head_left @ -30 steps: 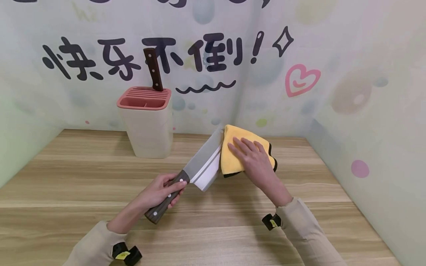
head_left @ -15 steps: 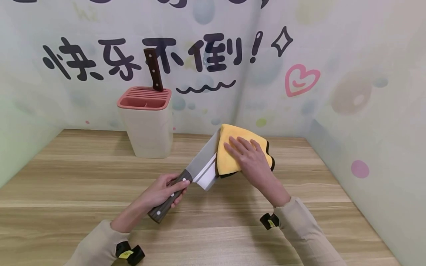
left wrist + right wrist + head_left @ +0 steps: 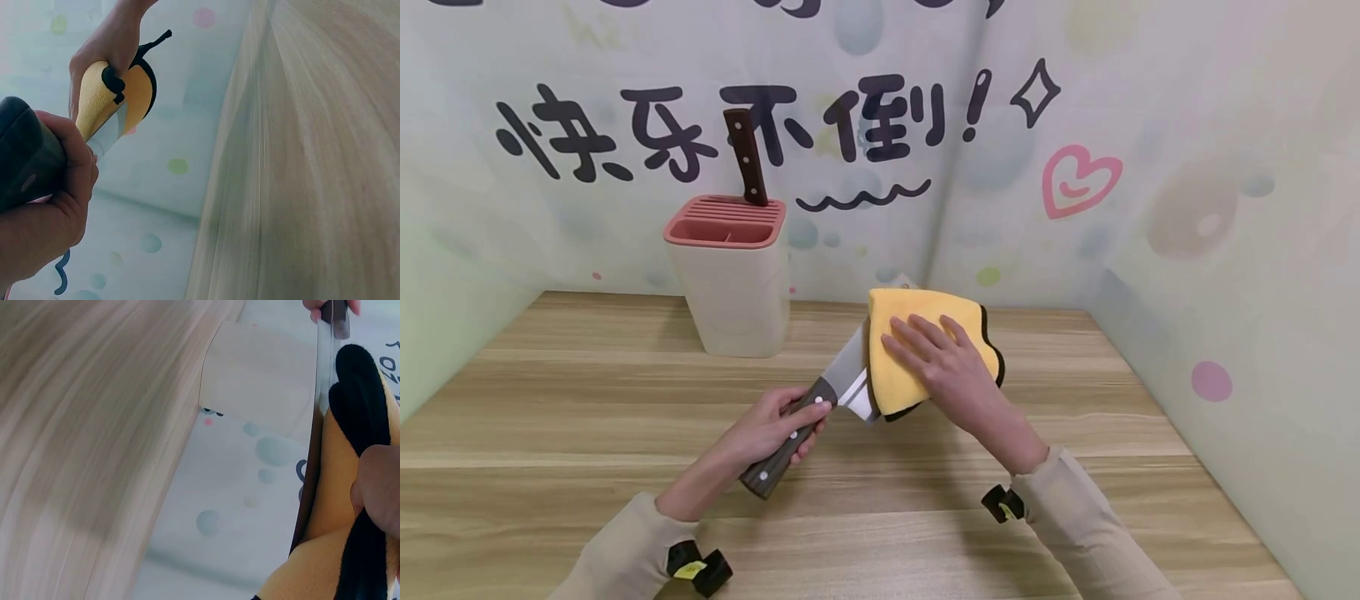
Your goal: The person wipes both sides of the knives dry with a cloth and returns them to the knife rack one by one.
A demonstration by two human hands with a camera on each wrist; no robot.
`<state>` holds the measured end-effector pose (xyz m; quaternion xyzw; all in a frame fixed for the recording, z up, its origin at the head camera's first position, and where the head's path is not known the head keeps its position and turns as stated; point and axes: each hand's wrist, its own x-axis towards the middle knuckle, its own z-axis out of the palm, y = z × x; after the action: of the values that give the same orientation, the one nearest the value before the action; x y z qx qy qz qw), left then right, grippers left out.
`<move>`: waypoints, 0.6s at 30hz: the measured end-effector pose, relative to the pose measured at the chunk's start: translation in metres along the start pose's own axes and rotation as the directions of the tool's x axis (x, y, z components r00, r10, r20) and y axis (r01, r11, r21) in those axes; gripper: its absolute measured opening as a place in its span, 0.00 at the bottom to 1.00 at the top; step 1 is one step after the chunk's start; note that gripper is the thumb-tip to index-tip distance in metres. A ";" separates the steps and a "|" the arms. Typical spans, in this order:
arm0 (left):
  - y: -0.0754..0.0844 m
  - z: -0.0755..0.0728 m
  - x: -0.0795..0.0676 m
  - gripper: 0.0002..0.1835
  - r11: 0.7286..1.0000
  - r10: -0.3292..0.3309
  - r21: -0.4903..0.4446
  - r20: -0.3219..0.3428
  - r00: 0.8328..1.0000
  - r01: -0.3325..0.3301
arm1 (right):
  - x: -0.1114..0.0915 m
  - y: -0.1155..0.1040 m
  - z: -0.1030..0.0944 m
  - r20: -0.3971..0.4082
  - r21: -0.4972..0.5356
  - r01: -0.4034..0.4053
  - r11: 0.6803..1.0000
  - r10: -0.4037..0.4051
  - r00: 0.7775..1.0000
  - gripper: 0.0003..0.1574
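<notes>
Cleaver handle (image 3: 763, 477): butt toward 7 o'clock, left hand (image 3: 762, 429) curled round it.
Blade (image 3: 848, 360): points to 1 o'clock, so the long axis runs 7 to 1; held above the wooden table (image 3: 587, 400), outer part covered.
Yellow cloth (image 3: 895, 379): folded round the blade, black-edged.
Right hand (image 3: 955, 371): fingers lie over the cloth, thumb on the other side, pinching it.
Knife holder (image 3: 730, 292): upright at the cleaver's 10 o'clock, well apart.
Second knife (image 3: 745, 158): handle up, leaning toward 11.
</notes>
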<state>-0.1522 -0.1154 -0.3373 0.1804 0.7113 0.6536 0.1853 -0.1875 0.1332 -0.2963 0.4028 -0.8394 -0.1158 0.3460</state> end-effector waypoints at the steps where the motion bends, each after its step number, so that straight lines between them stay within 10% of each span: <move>1: 0.001 0.000 0.000 0.17 1.000 -0.003 -0.002 -0.002 1.000 0.003 | 0.001 -0.001 0.000 -0.008 -0.005 0.015 1.000 -0.015 1.000 0.34; 18: 0.006 0.003 0.003 0.17 1.000 0.007 -0.007 -0.017 1.000 -0.007 | 0.005 -0.013 -0.006 -0.021 -0.039 0.179 0.983 -0.180 0.983 0.35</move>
<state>-0.1530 -0.1112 -0.3319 0.1767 0.7101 0.6581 0.1774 -0.1781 0.1215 -0.2955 0.4718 -0.7930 -0.1572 0.3519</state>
